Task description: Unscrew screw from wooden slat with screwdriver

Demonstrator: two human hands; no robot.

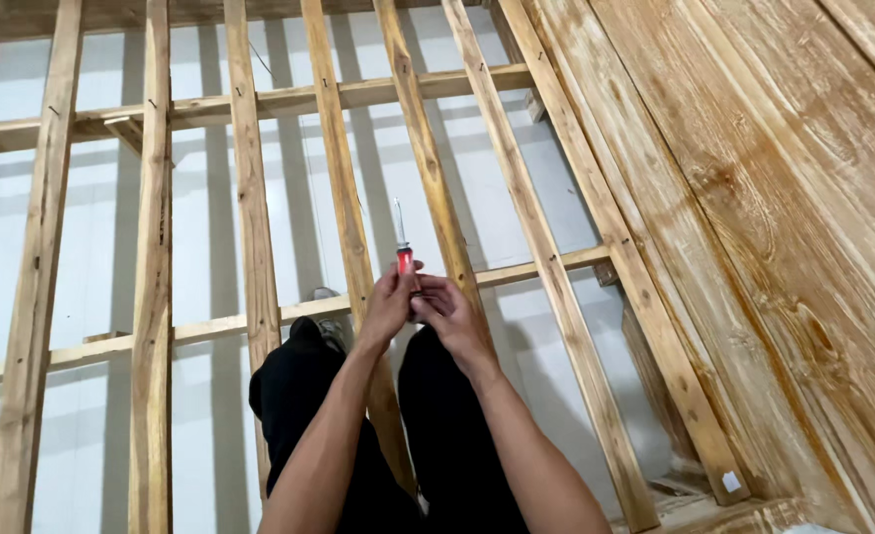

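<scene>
Both my hands, left (386,309) and right (447,312), grip closed around a light, stiff screwdriver (403,259) by its red handle.

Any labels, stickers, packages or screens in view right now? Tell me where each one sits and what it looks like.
Sticker: small white square with rounded corners, stuck on the lower end of a slanted wooden slat at the lower right, beside the wood-grain panel; any print is too small to tell.
No packages, signs or screens show.
</scene>
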